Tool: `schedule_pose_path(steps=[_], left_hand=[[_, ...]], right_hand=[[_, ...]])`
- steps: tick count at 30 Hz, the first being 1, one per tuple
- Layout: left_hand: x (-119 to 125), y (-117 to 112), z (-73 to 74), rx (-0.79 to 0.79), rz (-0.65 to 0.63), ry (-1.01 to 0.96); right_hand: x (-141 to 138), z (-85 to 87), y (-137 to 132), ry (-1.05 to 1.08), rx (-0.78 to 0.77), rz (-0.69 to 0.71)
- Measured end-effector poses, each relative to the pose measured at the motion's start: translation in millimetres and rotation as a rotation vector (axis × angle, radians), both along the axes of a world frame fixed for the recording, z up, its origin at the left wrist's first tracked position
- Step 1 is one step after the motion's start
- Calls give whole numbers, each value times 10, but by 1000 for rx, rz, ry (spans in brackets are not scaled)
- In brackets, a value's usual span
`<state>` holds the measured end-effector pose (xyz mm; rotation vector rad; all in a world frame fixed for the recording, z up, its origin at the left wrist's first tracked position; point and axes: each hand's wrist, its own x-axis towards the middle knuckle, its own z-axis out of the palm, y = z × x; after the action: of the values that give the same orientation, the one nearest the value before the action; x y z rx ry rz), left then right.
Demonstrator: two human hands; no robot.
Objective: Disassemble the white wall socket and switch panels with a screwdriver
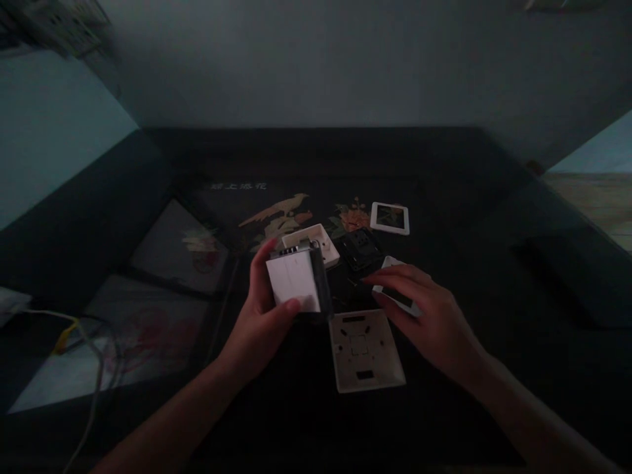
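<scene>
My left hand [264, 316] is closed round a white wall-switch module [295, 281], held up above the dark table with its white face toward me. My right hand [428, 316] lies fingers spread over a white frame piece [395, 297] on the table and touches it. Between the hands a square white base plate [364, 350] lies flat. Behind the held switch sit a white box-like part [318, 240] and a black switch insert [359, 250]. A white square frame [390, 218] lies farther back.
The table [469, 217] is dark and glossy, with a painted bird and flower motif [284, 210] and lettering near the back. A white and a yellow cable [74, 329] run over the left side. A pale wall rises behind the table. The light is dim.
</scene>
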<state>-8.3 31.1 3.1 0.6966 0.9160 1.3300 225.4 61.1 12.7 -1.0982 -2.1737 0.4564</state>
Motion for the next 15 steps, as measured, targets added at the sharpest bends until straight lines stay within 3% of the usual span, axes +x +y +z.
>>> schedule_pose_path(steps=[4,7,11,15], left_hand=[[-103,75,106,74,51,-7],[-140,97,140,132,106,2],[-149,107,150,108,164,12],[-131,95,161,68,146,18]], right_hand=[[-338,56,185,-223,61,254],[-734,-2,246,-441,163,417],[-1172,-205,281,-476,223,424],[-1380,-360,316,-453,256,412]])
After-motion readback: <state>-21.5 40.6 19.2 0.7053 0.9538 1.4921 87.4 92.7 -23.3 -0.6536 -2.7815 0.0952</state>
